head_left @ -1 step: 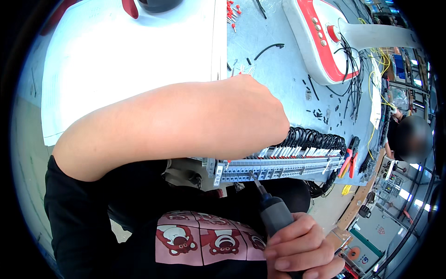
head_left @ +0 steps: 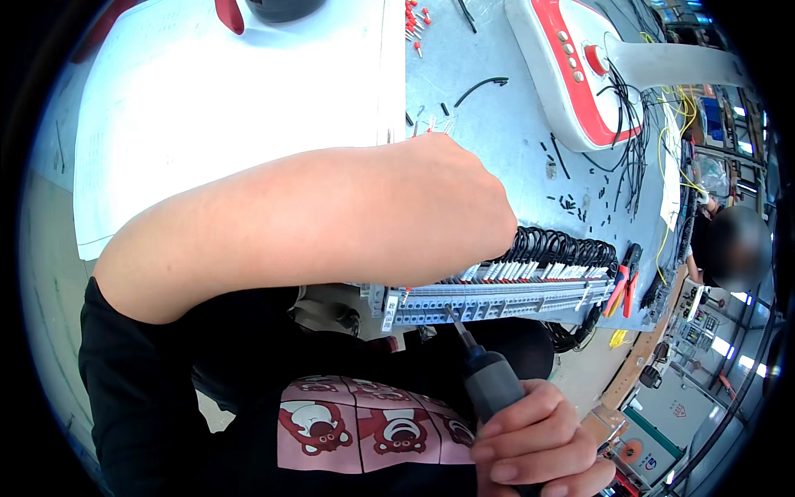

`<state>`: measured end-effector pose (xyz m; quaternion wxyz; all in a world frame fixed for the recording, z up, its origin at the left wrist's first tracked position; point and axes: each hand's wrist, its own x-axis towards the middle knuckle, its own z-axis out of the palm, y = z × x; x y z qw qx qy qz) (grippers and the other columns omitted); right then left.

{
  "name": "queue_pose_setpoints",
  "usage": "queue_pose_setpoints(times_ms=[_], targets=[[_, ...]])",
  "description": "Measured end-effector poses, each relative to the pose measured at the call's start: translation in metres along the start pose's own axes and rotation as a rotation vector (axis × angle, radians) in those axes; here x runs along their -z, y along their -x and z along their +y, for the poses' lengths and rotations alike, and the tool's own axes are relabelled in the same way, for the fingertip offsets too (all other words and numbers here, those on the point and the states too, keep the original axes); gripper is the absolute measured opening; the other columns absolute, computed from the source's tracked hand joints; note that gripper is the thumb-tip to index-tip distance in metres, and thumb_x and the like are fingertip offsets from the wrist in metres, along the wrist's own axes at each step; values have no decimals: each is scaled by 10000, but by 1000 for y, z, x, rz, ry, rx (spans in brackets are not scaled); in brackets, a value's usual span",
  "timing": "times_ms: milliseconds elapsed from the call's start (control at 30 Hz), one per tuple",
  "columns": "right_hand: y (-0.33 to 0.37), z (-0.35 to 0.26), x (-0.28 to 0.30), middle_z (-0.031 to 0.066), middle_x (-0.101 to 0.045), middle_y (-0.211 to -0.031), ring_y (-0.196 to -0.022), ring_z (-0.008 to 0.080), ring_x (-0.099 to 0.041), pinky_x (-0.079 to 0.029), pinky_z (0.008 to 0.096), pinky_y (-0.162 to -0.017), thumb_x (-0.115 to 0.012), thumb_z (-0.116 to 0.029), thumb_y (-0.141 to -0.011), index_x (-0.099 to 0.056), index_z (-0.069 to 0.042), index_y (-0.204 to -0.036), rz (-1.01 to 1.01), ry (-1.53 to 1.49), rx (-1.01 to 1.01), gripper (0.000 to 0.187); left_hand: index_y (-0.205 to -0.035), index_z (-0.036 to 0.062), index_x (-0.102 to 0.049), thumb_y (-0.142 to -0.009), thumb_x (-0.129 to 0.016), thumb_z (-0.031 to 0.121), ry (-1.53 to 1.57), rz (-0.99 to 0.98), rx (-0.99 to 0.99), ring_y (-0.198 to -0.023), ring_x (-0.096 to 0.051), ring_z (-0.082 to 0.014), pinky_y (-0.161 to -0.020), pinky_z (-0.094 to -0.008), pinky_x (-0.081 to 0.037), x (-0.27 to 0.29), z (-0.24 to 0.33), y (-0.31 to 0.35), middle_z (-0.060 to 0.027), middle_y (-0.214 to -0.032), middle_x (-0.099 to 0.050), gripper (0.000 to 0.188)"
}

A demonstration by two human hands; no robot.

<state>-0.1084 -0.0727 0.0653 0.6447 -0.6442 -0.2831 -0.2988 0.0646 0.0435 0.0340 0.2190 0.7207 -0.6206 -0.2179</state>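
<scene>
A long row of grey terminal blocks (head_left: 497, 303) lies along the near edge of the table, with black looped wires (head_left: 563, 246) and white wire markers (head_left: 530, 271) on its far side. In my right hand (head_left: 542, 439) is a thick grey-and-black screwdriver (head_left: 490, 383), fingers wrapped around its handle. Its thin tip meets the near face of the blocks, left of their middle. My left forearm reaches across from the left, and my left hand (head_left: 451, 207) lies over the left part of the wire row. The back of that hand hides its fingers and anything in them.
White paper sheets (head_left: 240, 91) cover the left of the table (head_left: 464, 58). Red-sleeved ferrules (head_left: 416, 25) and black offcuts (head_left: 571, 203) lie scattered beyond. A red-and-white lamp base (head_left: 571, 74) stands far right, pliers (head_left: 627, 282) at the row's right end. Another person (head_left: 729, 248) is at the right.
</scene>
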Motion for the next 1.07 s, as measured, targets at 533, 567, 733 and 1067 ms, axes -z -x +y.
queue_pose_setpoints(times_ms=[533,567,733,1067], targets=[[1,5,-4,93,-596,-807,-594,208,-602,-515,297,-554,-709,-53,-876,-407,-71,-1039,76,-9,42,344,-730,-31,-658,-719,-644,14,89,9,-116,-788,-638,-305,-747,-379,-522,-17,-11,4,-147,-771,-617,48],[1,5,-5,91,-595,-804,-593,206,-602,-514,296,-554,-710,-50,-874,-408,-71,-1038,97,5,39,344,-733,-35,-657,-713,-651,15,93,10,-111,-788,-638,-305,-750,-378,-523,-17,-10,4,-149,-771,-616,54],[0,5,-2,86,-601,-800,-607,202,-614,-522,294,-561,-715,-42,-865,-417,-72,-1029,61,-9,27,341,-742,-45,-661,-686,-666,-15,96,24,-86,-796,-639,-295,-769,-375,-525,-14,-5,7,-152,-766,-617,64],[12,-4,-6,103,-647,-794,-597,257,-660,-569,330,-541,-781,-47,-814,-426,-29,-1062,171,15,5,434,-760,-18,-669,-706,-640,-35,142,25,-86,-824,-643,-292,-824,-382,-513,-22,-6,4,-132,-768,-631,63]])
